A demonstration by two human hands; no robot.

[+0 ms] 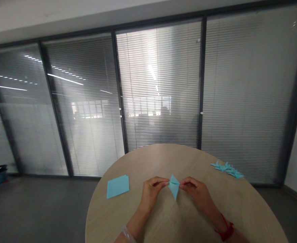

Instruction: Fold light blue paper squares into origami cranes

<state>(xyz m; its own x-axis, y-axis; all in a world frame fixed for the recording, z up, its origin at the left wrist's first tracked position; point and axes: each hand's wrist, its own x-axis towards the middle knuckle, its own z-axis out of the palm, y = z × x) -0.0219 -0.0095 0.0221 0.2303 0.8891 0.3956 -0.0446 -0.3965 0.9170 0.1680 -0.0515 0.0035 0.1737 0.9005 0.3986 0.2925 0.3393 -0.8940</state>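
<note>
A piece of light-blue origami paper (174,189), folded to a kite-like diamond with a crease or flap across its upper part, is held just over the round table. My left hand (153,189) pinches its left corner between thumb and fingers. At the opposite corner, my right hand (195,189) has its fingertips closed on the paper too. The long point of the diamond faces toward me. Whether its lower tip touches the tabletop, I cannot tell.
A stack of blue paper sheets (118,186) lies on the left of the round wooden table (161,155). Several folded blue paper pieces (227,169) are heaped near the right edge. Glass partitions with blinds (161,84) stand behind the table.
</note>
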